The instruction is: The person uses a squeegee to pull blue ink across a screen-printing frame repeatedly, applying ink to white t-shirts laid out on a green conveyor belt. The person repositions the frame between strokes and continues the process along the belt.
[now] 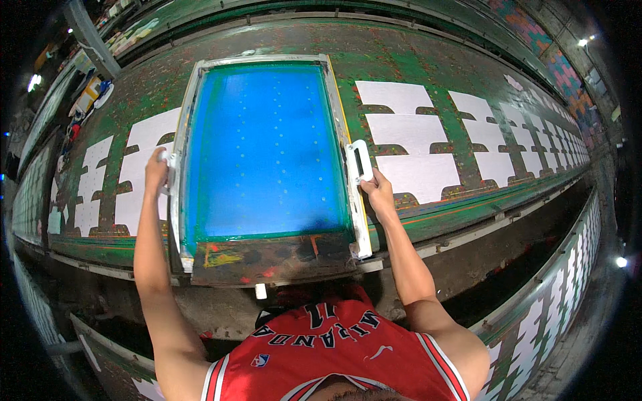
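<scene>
Dim workshop, small bright lamps (621,262) at its edges; long green, paint-flecked worktop (374,50) carrying rows of white cut pieces (409,146); blue-meshed frame (267,147) lies on it, before the person; hands apart, left (158,172) and right (378,190) each gripping a white side handle (368,162)

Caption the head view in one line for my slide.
Left hand and right hand hold a blue-screened frame by its sides at a green table with white sheets.
</scene>
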Motion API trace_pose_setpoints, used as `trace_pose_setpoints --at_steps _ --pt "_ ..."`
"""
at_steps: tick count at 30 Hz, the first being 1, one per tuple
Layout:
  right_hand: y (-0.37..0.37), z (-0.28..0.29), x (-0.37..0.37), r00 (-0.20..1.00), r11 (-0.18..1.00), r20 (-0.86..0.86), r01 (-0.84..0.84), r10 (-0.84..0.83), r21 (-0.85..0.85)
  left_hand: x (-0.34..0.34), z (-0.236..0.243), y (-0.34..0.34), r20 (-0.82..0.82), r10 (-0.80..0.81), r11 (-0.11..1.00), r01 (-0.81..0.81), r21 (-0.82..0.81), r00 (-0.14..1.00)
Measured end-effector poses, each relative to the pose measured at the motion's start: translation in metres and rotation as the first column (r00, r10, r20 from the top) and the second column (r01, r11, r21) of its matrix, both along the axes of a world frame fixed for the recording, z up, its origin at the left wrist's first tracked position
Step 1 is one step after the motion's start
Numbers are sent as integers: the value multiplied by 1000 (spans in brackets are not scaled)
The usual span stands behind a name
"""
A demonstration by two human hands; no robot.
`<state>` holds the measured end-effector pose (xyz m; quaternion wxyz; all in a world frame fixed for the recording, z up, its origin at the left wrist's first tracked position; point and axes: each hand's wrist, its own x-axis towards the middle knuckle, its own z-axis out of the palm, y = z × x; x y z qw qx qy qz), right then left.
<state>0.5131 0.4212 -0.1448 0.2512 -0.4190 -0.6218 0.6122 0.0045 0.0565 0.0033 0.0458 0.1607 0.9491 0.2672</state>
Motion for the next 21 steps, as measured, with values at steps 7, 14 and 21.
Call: trace_pose_setpoints --at_steps 7,14,21 --pt "67 51 52 972 997 -223 -67 70 22 87 47 63 98 -5 984 -12 177 995" --pt "117 61 118 982 999 -187 14 -5 46 156 31 117 177 -51 978 13 209 983" --pt "111 66 169 983 988 -132 138 -128 64 176 11 147 122 -165 964 134 230 979"
